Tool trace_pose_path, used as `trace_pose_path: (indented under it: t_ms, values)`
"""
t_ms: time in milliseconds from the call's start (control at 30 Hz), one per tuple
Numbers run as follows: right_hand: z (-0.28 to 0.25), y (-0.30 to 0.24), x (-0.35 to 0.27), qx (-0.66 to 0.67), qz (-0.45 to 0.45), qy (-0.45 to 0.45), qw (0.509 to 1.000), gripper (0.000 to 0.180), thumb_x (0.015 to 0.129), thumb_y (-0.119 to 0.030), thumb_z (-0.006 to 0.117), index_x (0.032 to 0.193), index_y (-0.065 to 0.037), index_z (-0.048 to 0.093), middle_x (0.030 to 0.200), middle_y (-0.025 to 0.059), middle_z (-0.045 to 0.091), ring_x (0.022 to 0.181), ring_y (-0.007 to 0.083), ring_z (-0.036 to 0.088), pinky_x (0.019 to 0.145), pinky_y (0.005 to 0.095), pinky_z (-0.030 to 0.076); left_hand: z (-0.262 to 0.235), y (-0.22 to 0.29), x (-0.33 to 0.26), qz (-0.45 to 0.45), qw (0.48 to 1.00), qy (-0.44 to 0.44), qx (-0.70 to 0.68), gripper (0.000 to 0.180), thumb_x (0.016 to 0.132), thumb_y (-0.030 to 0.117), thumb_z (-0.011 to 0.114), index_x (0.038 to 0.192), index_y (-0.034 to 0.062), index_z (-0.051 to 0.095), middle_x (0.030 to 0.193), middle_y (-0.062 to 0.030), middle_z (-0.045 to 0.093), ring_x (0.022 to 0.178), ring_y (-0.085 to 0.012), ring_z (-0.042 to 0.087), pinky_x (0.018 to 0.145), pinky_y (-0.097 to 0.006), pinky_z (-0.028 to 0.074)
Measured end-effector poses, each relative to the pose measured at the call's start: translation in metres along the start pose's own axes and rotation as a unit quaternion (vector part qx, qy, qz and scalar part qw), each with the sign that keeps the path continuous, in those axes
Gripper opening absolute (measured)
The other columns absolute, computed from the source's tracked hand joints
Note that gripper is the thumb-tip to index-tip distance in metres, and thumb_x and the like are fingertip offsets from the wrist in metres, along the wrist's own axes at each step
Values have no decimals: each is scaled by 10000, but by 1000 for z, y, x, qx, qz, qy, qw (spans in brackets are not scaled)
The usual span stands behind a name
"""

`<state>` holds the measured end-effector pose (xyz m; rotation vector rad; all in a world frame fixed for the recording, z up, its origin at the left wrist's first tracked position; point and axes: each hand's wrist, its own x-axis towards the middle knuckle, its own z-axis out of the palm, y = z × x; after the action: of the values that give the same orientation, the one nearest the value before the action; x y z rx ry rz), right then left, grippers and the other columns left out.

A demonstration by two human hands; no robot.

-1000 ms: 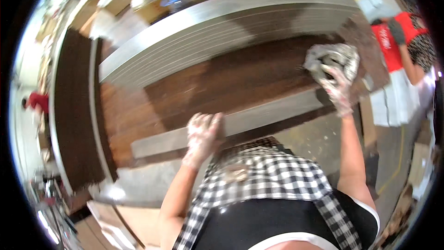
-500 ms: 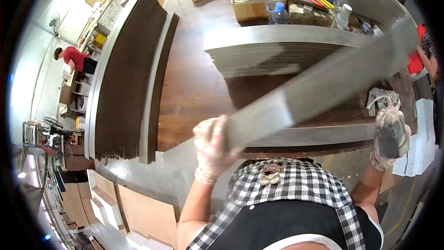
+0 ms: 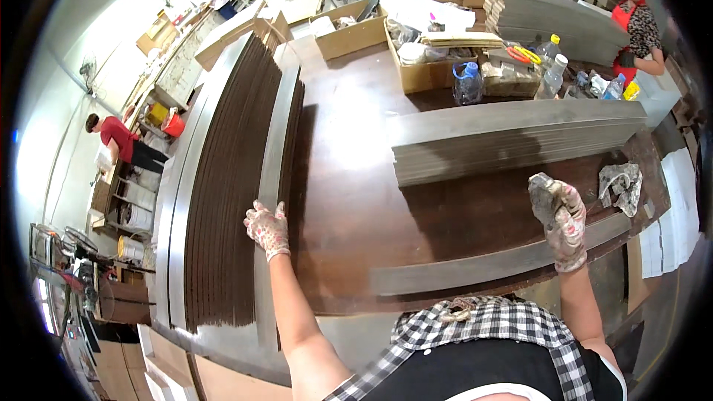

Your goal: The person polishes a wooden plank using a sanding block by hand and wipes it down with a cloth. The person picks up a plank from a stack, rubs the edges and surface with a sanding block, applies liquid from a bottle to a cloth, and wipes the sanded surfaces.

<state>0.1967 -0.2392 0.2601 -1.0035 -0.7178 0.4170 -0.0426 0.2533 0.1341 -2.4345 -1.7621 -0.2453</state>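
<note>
My left hand (image 3: 268,231), in a printed glove, rests on the edge of a long grey plank (image 3: 280,145) at the left of the table. Its fingers are spread, and nothing is gripped in them. The plank tops a narrow pile, right beside a wide row of dark-edged planks (image 3: 223,193). My gloved right hand (image 3: 568,230) is raised over the near right of the table, closed on a dark grey pad (image 3: 544,198). Below that hand a single grey plank (image 3: 475,263) lies flat along the near edge.
A stack of grey planks (image 3: 512,137) lies across the table's far right. A crumpled rag (image 3: 621,187) sits near the right edge. Behind are cardboard boxes (image 3: 427,76), bottles (image 3: 550,78) and scissors (image 3: 522,53). A co-worker in a red apron (image 3: 631,22) stands at the far right.
The plank that my left hand held slantwise is out of that hand, which has moved left onto the narrow pile. My right hand, still with the pad, has come inward. The view has shifted.
</note>
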Motion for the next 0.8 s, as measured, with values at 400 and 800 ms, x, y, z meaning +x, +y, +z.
trace_pose_path:
  t_ms: [400,800]
  values:
    - [-27,23,-29,-73,99,161,979,447,822,-209,778,1209,-44,625,1296,128,617,1222,265,582,1089,415,433,42,23,20,15,999,48,-9,449,869,374,702,1202,88,605,1199,-158,567,1058,-352,592,844,-475,528]
    - [-56,40,-52,-538,82,-145,826,388,706,-112,786,1081,-56,704,1076,113,689,1026,284,624,922,384,492,-36,81,-141,468,780,161,-383,351,683,18,657,1023,105,674,825,-67,664,744,-275,636,673,-403,520]
